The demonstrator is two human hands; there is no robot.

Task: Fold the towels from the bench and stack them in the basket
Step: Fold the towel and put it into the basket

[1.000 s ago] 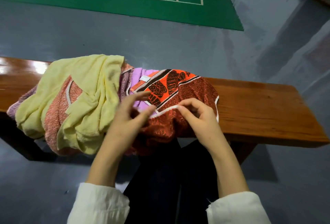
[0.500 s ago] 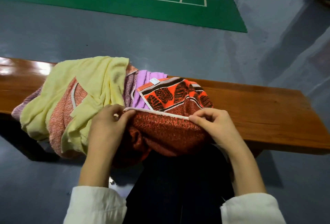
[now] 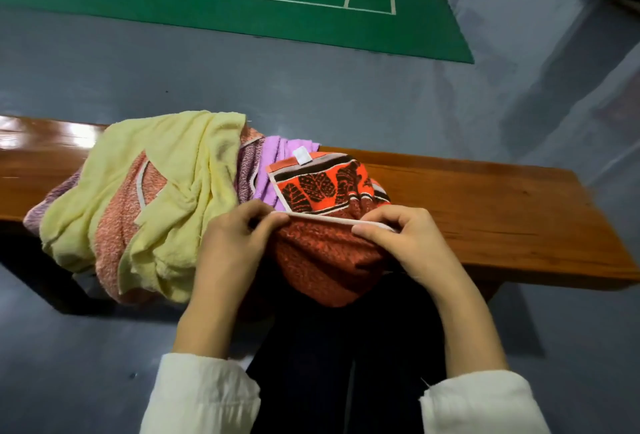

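Right side: the surface point(image 3: 485, 198) lies bare from the red towel point(image 3: 322, 260) to its end; your hand passes freely there.
Left end: a short bare stretch beyond the yellow towel point(image 3: 166, 156).
Middle: the heaped towels cover the surface front to back and hang over the near edge.
Near edge: your left hand point(image 3: 235, 243) and right hand point(image 3: 405, 236), both pinching the red towel's hem, block the way in.
Beyond: open floor point(image 3: 311, 87).

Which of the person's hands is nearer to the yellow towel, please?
Left. The left hand pinches the white edge of the red towel right beside the yellow towel; the right hand pinches the same edge farther right, apart from it.
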